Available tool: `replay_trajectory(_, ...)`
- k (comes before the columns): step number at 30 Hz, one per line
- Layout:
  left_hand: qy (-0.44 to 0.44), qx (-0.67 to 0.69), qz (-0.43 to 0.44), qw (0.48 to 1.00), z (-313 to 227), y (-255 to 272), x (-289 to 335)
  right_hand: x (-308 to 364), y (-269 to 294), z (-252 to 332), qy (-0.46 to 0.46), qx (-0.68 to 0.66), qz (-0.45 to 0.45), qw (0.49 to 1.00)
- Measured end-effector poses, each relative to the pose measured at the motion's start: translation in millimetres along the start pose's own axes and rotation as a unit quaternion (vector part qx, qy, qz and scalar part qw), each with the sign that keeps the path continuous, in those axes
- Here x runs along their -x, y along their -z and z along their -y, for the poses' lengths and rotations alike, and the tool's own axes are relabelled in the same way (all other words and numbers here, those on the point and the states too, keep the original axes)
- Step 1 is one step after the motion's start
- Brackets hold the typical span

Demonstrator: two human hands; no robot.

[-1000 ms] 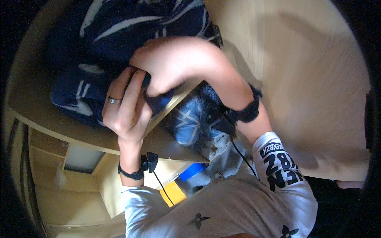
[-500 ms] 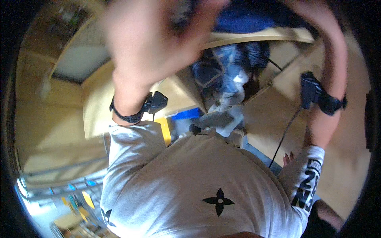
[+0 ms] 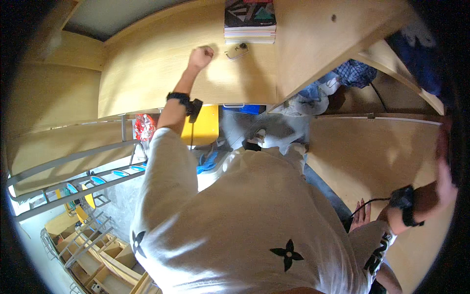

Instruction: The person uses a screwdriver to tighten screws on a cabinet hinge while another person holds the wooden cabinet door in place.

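My left hand [image 3: 201, 57] is closed in a loose fist above the light wooden desk top [image 3: 156, 73]. Whatever its fingers hold, if anything, is hidden. To its right, a bent metal handle [image 3: 237, 55] with small dark pieces lies on the desk, in front of a stack of books [image 3: 250, 29]. My right hand [image 3: 444, 169] is raised at the far right rim, beside a wooden cabinet panel [image 3: 362, 152]. Its fingers blur into the dark picture edge, so I cannot tell what they touch.
An open cabinet compartment on the right holds clothes [image 3: 355, 73]. Another person's hand [image 3: 361, 215] shows beside my right sleeve. A yellow seat [image 3: 203, 125] stands below the desk. At left are a metal bed rail [image 3: 73, 159] and a ladder-like frame; wooden drawers [image 3: 112, 264] lie lower left.
My view has swung right. My left hand, earlier spread and close to the camera, is now lower over the desk and curled. My right hand has dropped from the top to the right rim.
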State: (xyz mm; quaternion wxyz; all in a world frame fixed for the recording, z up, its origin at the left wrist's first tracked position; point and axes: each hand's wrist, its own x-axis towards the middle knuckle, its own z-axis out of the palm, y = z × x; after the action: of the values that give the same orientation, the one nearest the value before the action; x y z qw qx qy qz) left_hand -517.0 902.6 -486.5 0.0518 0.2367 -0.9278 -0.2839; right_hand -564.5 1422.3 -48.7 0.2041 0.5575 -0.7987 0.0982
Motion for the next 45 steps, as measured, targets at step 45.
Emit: replay_trajectory(45, 0.005, 0.277, 0.113, 0.954, 78.6, -83.0, 102.6, 228.4, -389.0, -134.4, -0.371, 0.294, 0.573, 0.669)
